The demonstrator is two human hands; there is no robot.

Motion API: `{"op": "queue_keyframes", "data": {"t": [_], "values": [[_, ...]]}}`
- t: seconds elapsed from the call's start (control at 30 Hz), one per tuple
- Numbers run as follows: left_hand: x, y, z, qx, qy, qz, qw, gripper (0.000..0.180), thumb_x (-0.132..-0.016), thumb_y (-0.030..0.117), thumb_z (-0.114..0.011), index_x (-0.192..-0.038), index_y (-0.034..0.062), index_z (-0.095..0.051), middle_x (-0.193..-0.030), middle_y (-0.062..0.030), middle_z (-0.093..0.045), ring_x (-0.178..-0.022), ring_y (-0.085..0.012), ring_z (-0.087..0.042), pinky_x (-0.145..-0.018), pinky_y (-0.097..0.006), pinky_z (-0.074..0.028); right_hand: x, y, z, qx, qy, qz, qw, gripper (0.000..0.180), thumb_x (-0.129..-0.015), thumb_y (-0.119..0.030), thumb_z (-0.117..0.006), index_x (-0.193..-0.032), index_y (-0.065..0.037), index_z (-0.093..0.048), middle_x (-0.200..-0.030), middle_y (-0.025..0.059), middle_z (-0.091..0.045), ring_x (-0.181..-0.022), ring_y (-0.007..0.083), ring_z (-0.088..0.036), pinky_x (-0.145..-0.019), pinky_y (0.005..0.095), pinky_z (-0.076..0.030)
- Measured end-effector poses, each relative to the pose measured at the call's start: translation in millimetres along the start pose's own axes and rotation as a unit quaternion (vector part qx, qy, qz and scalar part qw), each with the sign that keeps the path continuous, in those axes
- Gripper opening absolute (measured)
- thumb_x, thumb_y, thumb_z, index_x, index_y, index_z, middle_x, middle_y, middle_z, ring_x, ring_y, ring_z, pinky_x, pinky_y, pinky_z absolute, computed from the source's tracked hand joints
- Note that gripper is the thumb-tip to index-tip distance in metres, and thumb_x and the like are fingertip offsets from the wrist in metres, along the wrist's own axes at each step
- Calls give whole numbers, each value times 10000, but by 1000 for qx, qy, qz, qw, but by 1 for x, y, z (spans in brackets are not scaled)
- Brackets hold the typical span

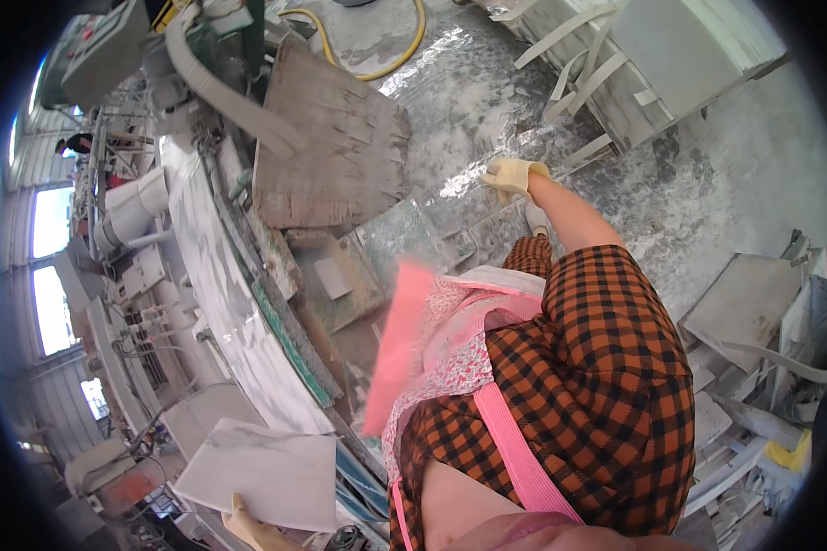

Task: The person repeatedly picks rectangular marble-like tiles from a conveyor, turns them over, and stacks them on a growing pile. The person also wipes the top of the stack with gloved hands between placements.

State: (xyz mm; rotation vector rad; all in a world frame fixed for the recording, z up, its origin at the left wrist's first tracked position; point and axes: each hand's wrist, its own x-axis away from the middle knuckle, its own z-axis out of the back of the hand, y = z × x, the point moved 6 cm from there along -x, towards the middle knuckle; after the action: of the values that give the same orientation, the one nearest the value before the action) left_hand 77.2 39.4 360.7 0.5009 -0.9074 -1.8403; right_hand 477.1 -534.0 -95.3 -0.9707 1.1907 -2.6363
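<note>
My left hand (pixel 255 531), in a cream rubber glove, is at the lower left by the near edge of a pale grey-white stone slab (pixel 271 468). Its thumb lies on the slab's top face, and the other fingers are hidden below. The slab rests tilted beside a long bench of white, grey-veined stone (pixel 220 275). My right hand (pixel 513 177), also gloved in cream, hangs out to the right over the wet floor. Its fingers are loosely bent and apart, with nothing seen in them.
A worn brown flap (pixel 326 138) and a ribbed hose (pixel 220 87) hang from machinery at the upper left. A strapped stack of slabs (pixel 652 83) stands at the upper right. Offcuts (pixel 744 298) pile at the right. A yellow hose (pixel 400 64) curves across the wet floor.
</note>
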Motion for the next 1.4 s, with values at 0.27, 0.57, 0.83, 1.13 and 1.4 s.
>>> {"op": "queue_keyframes", "data": {"t": [0.27, 0.57, 0.83, 1.13, 1.4], "values": [[41, 192, -250, -93, -225, -172, 955, 386, -851, 48, -635, -1209, -90, -602, -1074, -125, -686, -917, -188, -651, -771, -323, -526, -5, 27, 124, -333, 74, -4, 940, 462, -960, -473, -483, -1049, -62, -675, -732, 85, -664, -719, 192, -636, -735, 349, -465], [132, 332, -660, -257, -415, -496, 718, 312, -876, 116, -713, -1180, 52, -681, -1045, -136, -731, -911, -201, -699, -812, -312, -532, 9, -32, 216, -686, -19, 86, 723, 819, -968, -675, -432, -1340, 49, -517, -1249, 222, -632, -1200, 292, -600, -982, 427, -503], [246, 465, -814, -169, -400, -871, 230, 471, -815, 33, -574, -1276, 124, -555, -1135, -107, -703, -1057, -285, -672, -776, -397, -583, -26, -31, 322, -884, 139, 259, 363, 623, -981, -326, -518, -1469, 34, -373, -1482, 203, -463, -1379, 323, -438, -1188, 437, -299], [244, 574, -965, 35, -358, -881, 308, 543, -823, -37, -533, -1341, 115, -589, -1258, -104, -667, -1197, -345, -606, -966, -398, -507, -84, -16, 423, -852, 412, 171, 273, 504, -849, 16, -631, -1334, 40, -494, -1300, 173, -612, -1172, 306, -622, -987, 410, -535], [62, 494, -1096, -119, -530, -532, 650, 479, -926, 86, -594, -1393, 8, -525, -1309, -207, -621, -1221, -304, -596, -1025, -381, -450, -131, 88, 557, -793, 534, 237, 172, 363, -899, 40, -609, -1251, 85, -531, -1223, 176, -616, -1081, 293, -652, -868, 359, -594]]}}
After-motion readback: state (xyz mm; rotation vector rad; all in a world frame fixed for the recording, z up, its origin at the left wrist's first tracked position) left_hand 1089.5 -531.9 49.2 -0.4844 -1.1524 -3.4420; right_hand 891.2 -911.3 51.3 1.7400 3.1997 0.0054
